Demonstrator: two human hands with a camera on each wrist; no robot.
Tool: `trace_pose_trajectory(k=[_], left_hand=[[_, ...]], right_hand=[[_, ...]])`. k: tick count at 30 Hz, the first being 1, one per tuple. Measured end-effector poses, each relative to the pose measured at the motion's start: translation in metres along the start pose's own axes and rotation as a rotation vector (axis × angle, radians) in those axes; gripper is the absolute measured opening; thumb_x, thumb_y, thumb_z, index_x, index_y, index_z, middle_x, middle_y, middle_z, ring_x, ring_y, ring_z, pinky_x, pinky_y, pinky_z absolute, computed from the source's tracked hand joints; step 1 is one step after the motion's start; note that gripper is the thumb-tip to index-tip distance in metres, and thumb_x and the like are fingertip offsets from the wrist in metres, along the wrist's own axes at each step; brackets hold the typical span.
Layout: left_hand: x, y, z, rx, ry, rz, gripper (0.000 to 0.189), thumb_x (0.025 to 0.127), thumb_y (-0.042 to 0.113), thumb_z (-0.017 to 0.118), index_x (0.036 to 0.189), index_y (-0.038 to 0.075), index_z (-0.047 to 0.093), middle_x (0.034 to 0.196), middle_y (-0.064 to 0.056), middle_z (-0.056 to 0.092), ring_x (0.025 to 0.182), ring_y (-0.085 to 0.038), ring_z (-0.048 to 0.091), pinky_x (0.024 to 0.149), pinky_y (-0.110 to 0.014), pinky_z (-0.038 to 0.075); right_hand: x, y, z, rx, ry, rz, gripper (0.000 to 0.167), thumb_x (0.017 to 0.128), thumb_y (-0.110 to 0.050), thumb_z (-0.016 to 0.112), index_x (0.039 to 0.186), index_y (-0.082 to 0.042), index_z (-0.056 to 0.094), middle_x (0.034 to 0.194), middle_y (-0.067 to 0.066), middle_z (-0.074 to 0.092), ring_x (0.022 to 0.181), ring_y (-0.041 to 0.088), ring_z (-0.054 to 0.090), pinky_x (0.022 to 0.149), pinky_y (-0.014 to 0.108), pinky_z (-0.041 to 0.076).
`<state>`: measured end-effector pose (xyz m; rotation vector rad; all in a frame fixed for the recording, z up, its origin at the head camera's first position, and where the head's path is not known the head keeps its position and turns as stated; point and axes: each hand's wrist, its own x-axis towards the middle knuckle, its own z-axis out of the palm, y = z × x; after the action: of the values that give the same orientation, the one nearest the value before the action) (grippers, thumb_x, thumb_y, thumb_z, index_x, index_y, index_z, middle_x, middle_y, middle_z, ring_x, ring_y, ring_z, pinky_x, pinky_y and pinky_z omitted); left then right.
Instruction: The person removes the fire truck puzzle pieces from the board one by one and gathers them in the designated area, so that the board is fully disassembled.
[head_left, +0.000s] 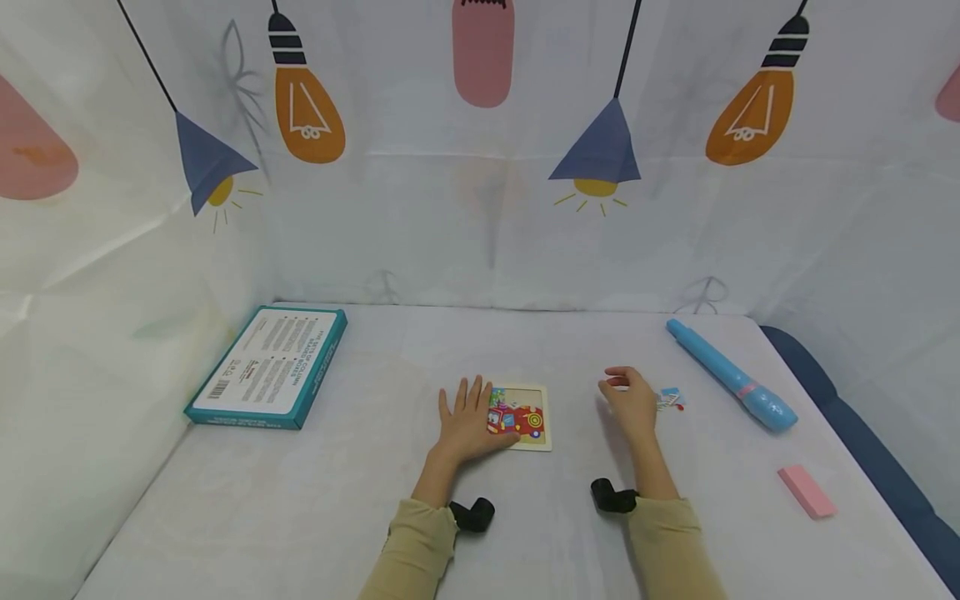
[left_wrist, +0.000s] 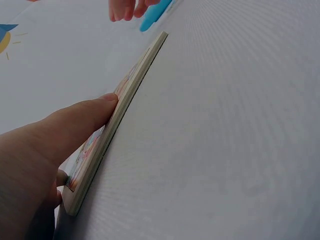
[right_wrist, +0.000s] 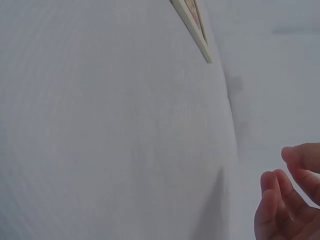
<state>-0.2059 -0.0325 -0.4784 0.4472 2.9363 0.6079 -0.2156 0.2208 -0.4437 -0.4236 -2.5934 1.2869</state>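
Observation:
A small square wooden puzzle board (head_left: 537, 400) lies on the table with a red vehicle picture in it; bare wood shows along the top right of its recess. My left hand (head_left: 467, 427) rests over its left part, fingers spread, the thumb (left_wrist: 85, 117) lying across the near edge. To the right, my right hand (head_left: 632, 406) hovers above the table with fingers loosely bent, and I see nothing between the fingertips (right_wrist: 287, 154). Just beyond that hand lie small blue, white and red puzzle pieces (head_left: 672, 397), partly hidden by it.
A teal-edged box (head_left: 262, 367) lies at the left back. At the right are a long light-blue tube-like object (head_left: 731, 375) and a pink block (head_left: 807, 492). A white curtain with printed lamps (head_left: 420, 225) hangs behind the table.

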Motion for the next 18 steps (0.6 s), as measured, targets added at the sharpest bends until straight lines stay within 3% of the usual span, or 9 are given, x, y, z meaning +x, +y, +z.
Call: trace_pose_trajectory(k=[12, 18], left_hand=[[0.0, 0.0, 0.0, -0.019, 0.031, -0.003, 0.1, 0.072, 0.063, 0.063, 0.145, 0.006, 0.026, 0.152, -0.014, 0.02, 0.14, -0.034, 0.009, 0.106, -0.06, -0.001], [0.001, -0.002, 0.003, -0.006, 0.048, -0.014, 0.101, 0.07, 0.064, 0.064, 0.145, 0.007, 0.028, 0.151, -0.012, 0.023, 0.14, -0.032, 0.013, 0.106, -0.06, 0.002]], right_hand=[[-0.011, -0.023, 0.036, 0.035, -0.088, 0.006, 0.026, 0.086, -0.014, 0.061, 0.11, -0.004, 0.06, 0.1, 0.016, 0.062, 0.086, 0.027, 0.058, 0.064, 0.026, 0.044], [-0.021, -0.036, 0.055, 0.052, -0.138, -0.05, 0.022, 0.084, -0.012, 0.064, 0.104, -0.003, 0.063, 0.093, 0.013, 0.063, 0.082, 0.025, 0.06, 0.063, 0.028, 0.046]])
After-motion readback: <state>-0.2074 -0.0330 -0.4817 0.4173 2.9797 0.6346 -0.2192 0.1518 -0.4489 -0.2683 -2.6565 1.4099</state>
